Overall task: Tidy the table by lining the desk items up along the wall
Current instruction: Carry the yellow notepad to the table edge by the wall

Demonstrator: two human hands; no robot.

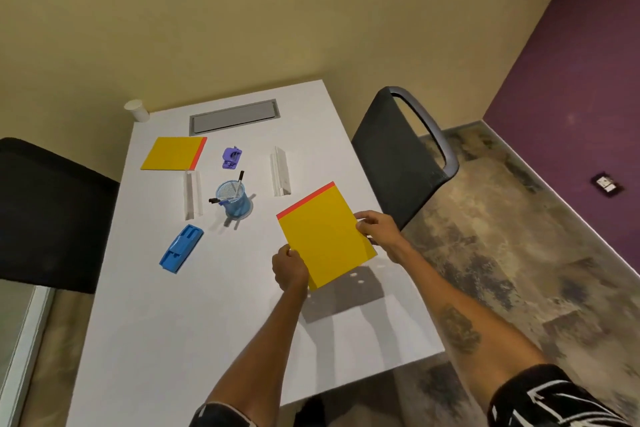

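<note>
2 hands, left hand [289, 269] and right hand [375, 229], grip a yellow notepad [325, 236] above the white table's [207, 322] near right side.

The yellow notepad [325, 236] hides the fingertips of the left hand [289, 269] and right hand [375, 227]; the black chair [45, 211] runs off the left edge.

Pen cup [231, 198] on table [173, 322], stapler [181, 248] nearer left, far pad [173, 153] behind, near pad [325, 236] right
</note>
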